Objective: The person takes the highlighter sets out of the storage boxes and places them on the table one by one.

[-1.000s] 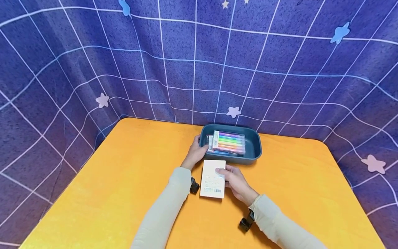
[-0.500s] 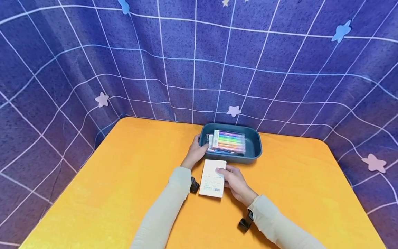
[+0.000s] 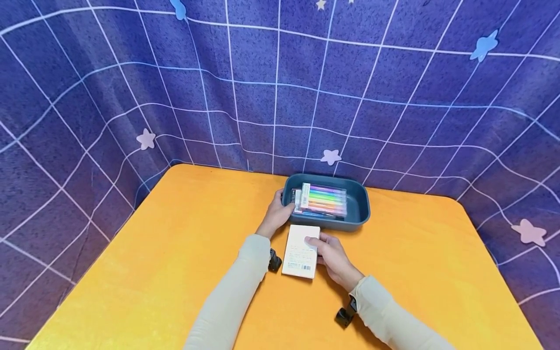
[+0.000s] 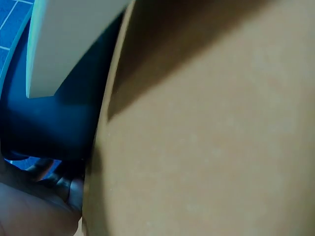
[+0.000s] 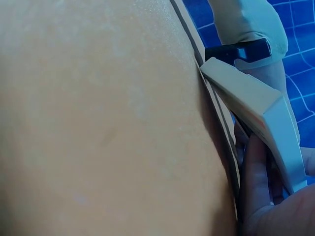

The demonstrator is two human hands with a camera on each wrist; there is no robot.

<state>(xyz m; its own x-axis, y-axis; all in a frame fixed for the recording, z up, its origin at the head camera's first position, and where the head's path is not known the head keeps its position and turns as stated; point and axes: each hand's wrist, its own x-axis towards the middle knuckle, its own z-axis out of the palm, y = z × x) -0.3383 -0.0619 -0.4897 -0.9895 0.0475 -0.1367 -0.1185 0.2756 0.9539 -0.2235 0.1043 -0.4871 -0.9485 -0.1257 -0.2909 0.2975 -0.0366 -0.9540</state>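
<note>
A dark teal tray [image 3: 360, 206] stands at the far middle of the orange table, with a clear pack of coloured pens [image 3: 324, 199] lying inside. My left hand [image 3: 282, 201] grips the tray's left rim, thumb over the edge. Just in front of the tray lies a white box [image 3: 300, 253] with a barcode label. My right hand [image 3: 316, 245] holds it from the right side, thumb on top. In the right wrist view the white box [image 5: 261, 105] is seen edge-on above my fingers [image 5: 261, 196]. In the left wrist view the tray [image 4: 49, 123] and white box [image 4: 64, 39] show blurred.
The orange table [image 3: 153, 272] has rounded corners and open surface to the left and right. A blue grid-patterned cloth with stars [image 3: 280, 87] hangs close behind and around it. Black camera mounts sit on both wrists [image 3: 274, 261].
</note>
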